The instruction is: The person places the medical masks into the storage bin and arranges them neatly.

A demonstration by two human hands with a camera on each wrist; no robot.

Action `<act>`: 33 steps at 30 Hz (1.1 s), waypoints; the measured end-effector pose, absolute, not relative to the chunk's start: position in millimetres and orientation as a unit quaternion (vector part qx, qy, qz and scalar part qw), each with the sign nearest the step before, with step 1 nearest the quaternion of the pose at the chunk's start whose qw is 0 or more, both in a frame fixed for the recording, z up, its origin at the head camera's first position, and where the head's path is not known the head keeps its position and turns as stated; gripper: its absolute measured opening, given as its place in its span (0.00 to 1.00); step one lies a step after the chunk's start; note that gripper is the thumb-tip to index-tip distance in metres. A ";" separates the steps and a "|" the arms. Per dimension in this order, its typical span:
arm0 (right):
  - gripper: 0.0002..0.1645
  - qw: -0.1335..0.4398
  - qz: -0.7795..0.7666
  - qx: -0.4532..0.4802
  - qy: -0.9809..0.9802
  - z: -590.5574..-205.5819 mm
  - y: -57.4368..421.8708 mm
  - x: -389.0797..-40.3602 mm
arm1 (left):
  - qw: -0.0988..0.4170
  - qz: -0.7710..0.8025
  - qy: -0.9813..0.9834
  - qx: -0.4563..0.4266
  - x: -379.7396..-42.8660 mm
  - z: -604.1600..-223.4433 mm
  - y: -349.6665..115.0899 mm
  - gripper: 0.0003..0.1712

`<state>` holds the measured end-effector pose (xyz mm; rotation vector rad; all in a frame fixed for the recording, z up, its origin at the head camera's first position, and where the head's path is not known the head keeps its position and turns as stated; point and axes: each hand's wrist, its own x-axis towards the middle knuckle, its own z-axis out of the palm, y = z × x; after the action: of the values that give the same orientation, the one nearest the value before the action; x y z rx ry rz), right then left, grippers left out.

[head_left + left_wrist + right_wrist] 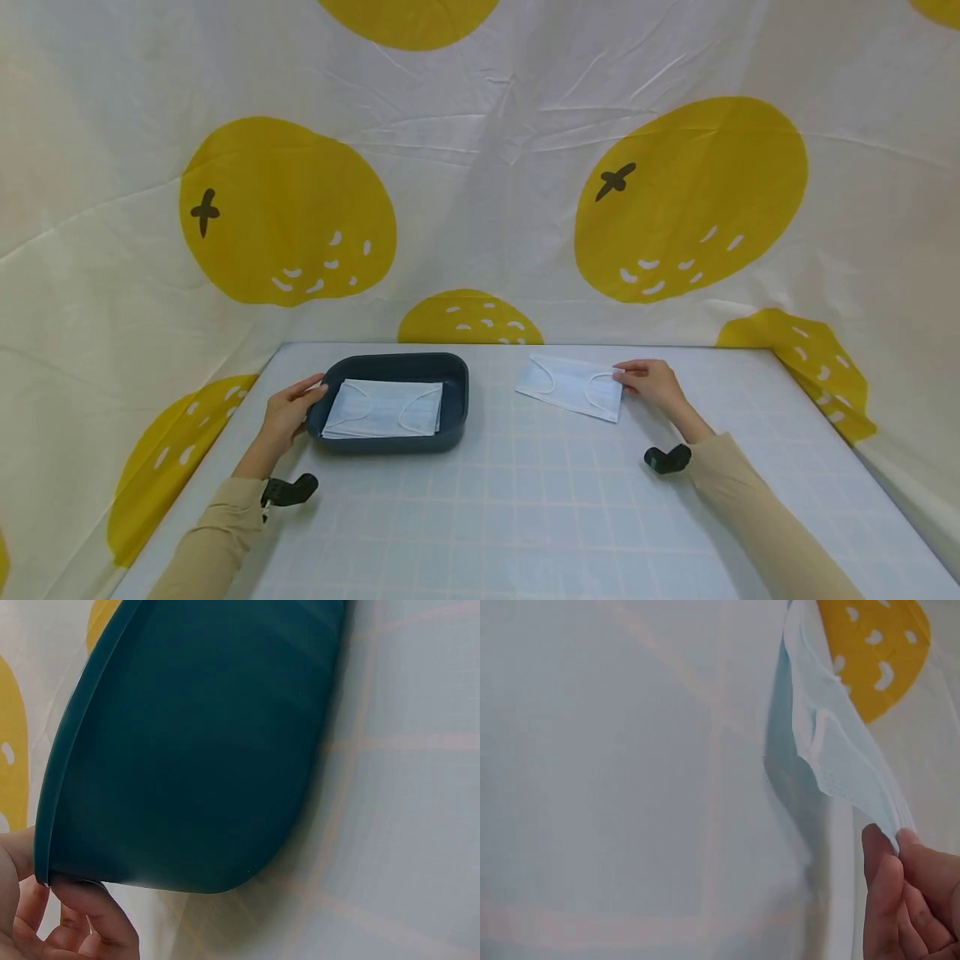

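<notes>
My right hand (651, 383) pinches one corner of a pale blue face mask (568, 387) with white ear loops. In the right wrist view the mask (844, 727) hangs tilted from the fingertips, its near edge raised off the table. On the left, my left hand (288, 415) grips the rim of a dark teal tray (454, 417) at its left end. The left wrist view shows the tray's outer wall (202, 750) with the thumb and fingers at its rim. Inside the tray lies a small stack of face masks (386, 408), loops on top.
The table (480, 517) has a pale cloth with a faint grid. Behind it hangs a white curtain (480, 200) printed with large yellow fruit. A dark wrist camera (292, 490) sits on the left sleeve, another camera (667, 459) on the right.
</notes>
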<state>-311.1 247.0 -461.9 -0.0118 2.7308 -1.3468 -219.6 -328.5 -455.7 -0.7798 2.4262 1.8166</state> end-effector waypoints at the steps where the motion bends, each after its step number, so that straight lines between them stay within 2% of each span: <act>1: 0.23 0.048 -0.444 -0.003 0.895 -461.9 246.6 -309.6 | 0.006 0.581 0.775 -0.249 -219.3 -455.4 -328.4 0.34; 18: 0.25 0.048 -0.507 0.005 0.861 -451.3 242.9 -290.0 | -0.002 0.575 0.779 -0.250 -219.2 -457.0 -328.7 0.34; 33: 0.25 0.057 -0.500 -0.002 0.864 -433.6 230.9 -275.1 | 0.006 0.576 0.777 -0.253 -220.2 -457.0 -330.1 0.34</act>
<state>-275.1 230.9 -433.6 -0.0062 2.6211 -1.5171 -220.2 -330.1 -457.0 -0.7924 2.4327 1.8013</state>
